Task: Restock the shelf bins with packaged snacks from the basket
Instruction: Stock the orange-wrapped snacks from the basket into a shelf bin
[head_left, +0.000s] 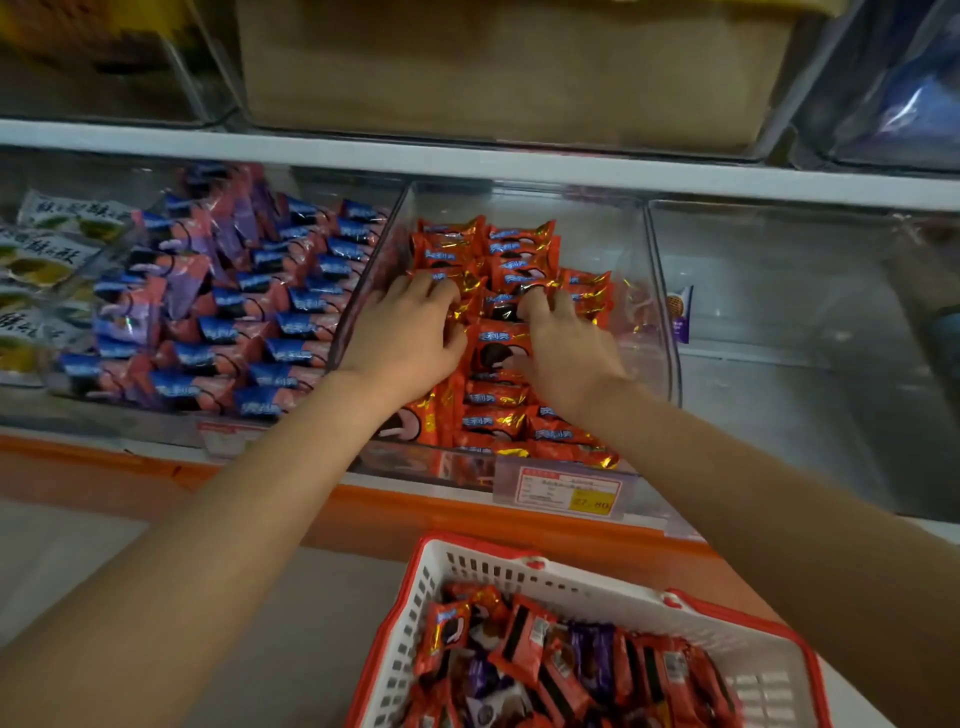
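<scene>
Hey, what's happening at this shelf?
A person is restocking the shelf. Both the left hand and right hand are down in the middle clear plastic bin, fingers bent onto the red-orange foil snack packets there, seemingly arranging them. The red-and-white plastic basket below holds more packets. The neighbouring clear bin on the right holds a lone purple-white packet.

We see a dim, warm-tinted scene, soft throughout; glints spark on the foil packets (511, 244) and clear bin walls (661, 291), and the wide lens bends and blurs the edges.
</scene>
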